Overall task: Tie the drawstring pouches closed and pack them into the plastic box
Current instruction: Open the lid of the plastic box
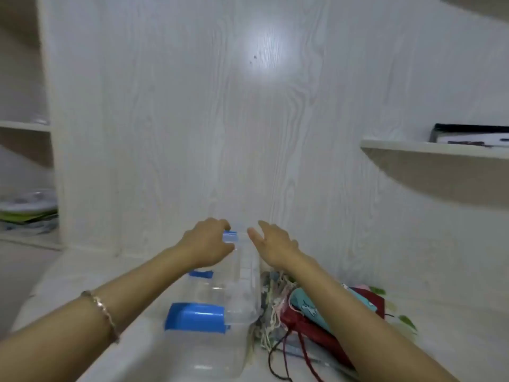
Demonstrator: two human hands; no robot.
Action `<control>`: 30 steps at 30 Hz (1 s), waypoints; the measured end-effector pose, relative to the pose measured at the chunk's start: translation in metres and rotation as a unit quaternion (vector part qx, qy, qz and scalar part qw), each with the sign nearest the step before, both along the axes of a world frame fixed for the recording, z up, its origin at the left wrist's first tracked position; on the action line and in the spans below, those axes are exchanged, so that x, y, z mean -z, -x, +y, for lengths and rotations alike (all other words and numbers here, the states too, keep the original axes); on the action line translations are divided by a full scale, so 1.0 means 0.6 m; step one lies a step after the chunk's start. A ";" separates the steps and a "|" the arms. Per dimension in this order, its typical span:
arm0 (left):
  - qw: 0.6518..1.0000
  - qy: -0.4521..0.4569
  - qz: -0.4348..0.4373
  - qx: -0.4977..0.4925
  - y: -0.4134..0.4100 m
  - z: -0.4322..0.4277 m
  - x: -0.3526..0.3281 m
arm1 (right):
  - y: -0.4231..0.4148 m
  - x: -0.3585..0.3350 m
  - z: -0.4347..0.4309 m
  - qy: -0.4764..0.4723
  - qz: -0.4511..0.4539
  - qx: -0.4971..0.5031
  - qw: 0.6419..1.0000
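A clear plastic box [237, 293] with blue clasps lies lengthwise on the white table. My left hand [208, 244] curls its fingers round the blue clasp [230, 236] at the box's far end. To the right of that end, my right hand [272, 242] hovers with fingers spread and relaxed, holding nothing. A heap of drawstring pouches [311, 312], dark red, teal and patterned, lies right of the box under my right forearm. Their cords trail toward the table's front edge.
A big blue clasp [195, 317] sticks out on the box's left side near me. A white wood-grain wall [248, 119] rises just behind the box. A shelf [429, 148] at right carries a dark flat item; shelves at left hold plates.
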State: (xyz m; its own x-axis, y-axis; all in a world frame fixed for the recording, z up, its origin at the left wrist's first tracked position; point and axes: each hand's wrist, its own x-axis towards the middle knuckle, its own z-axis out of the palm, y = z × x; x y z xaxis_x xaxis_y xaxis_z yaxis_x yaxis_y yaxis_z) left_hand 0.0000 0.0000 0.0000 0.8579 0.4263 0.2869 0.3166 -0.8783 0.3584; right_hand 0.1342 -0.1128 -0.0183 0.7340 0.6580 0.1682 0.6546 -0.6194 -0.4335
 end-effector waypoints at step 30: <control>0.966 0.137 -0.027 0.218 0.206 0.020 0.078 | -0.039 0.023 0.174 0.154 0.032 -0.015 0.987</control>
